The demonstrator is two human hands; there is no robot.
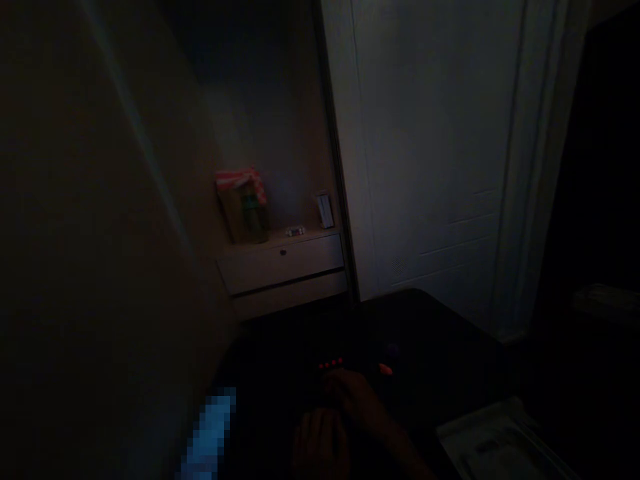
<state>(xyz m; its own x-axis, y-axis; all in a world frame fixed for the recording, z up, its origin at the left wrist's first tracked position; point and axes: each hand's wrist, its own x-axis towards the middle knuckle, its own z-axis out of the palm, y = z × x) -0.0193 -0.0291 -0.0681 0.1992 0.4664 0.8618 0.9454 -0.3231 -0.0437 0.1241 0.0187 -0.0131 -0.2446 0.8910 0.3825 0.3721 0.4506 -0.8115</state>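
The scene is very dark. My left hand [320, 443] is low in the middle with its fingers side by side and bent; whatever is under them is lost in shadow. Just beyond it and to the right, my right hand [356, 395] has its fingers curled in, and I cannot make out what they hold. A short row of several small red lights [331, 363] glows right beyond my right fingertips. Farther right on the dark tabletop [440, 360] lies a small orange-red object [385, 369], with a dim purple thing [393, 349] behind it.
A pale flat packet or paper [500, 437] lies at lower right. At lower left is a blurred blue bright patch [210, 433]. Behind the table are a drawer unit [285, 270] bearing a red-topped bag [240, 207] and small items, and a pale door [430, 147].
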